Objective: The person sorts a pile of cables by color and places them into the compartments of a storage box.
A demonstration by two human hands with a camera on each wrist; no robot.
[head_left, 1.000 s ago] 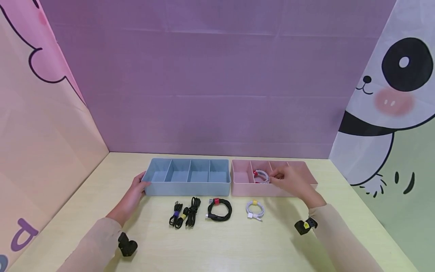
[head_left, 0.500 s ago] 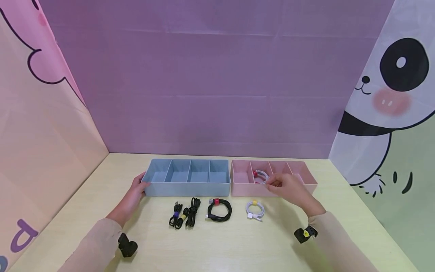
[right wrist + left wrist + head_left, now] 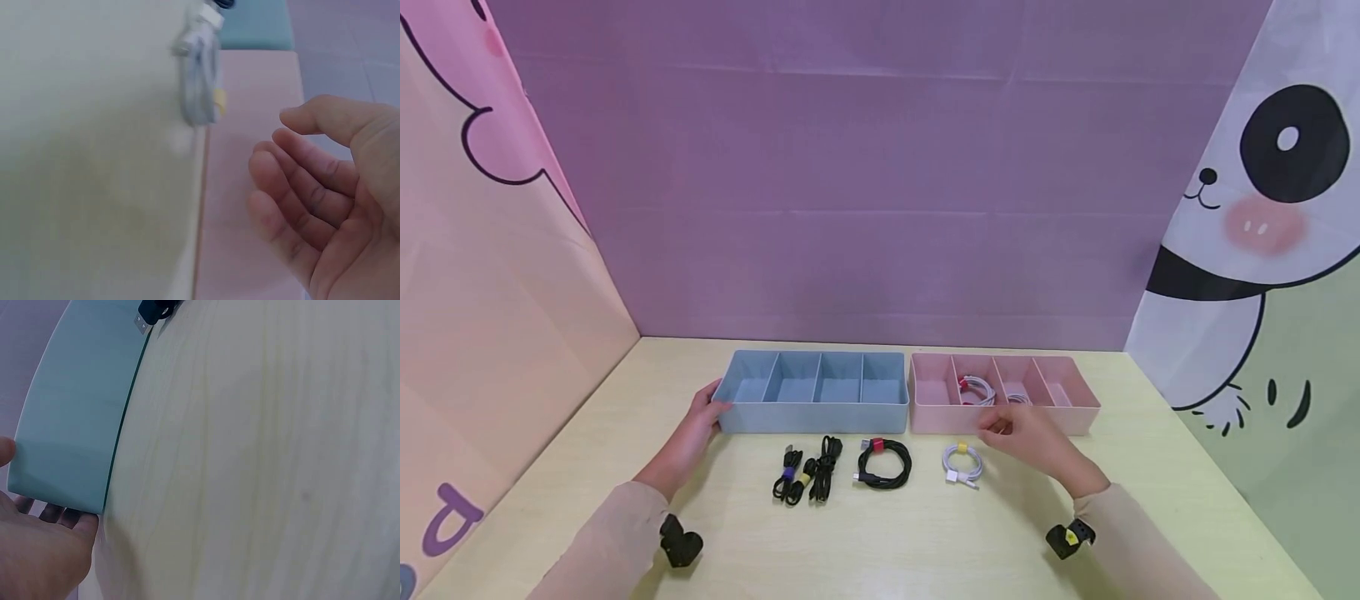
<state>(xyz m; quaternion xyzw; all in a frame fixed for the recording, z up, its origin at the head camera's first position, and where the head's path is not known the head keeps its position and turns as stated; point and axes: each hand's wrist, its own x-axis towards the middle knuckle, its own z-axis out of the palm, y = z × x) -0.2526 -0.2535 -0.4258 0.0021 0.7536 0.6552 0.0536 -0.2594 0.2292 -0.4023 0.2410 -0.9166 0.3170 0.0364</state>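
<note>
My left hand (image 3: pixel 702 410) holds the left end of the blue divided box (image 3: pixel 820 417). In the left wrist view the thumb (image 3: pixel 6 451) lies at the box's rim and the other fingers bend against its end wall. My right hand (image 3: pixel 1026 433) is in front of the pink divided box (image 3: pixel 940 421), its fingers loosely bent with nothing between them. A white coiled cable with a red tie (image 3: pixel 977 390) lies in the pink box's second compartment. Another white coil (image 3: pixel 1018 399) shows in the third, partly hidden. Near my right fingers, a white cable with a yellow tie (image 3: pixel 964 463) lies on the table.
A black coiled cable with a red tie (image 3: pixel 886 463) lies on the table (image 3: pixel 880 550) in front of the boxes. Left of it lie several black cable bundles, one with a purple tie (image 3: pixel 788 473). A purple backdrop (image 3: pixel 880 183) stands behind.
My right hand has drawn back out of the pink box toward the white cable with the yellow tie, uncovering a white coil in the third compartment. My left hand has stayed put.
</note>
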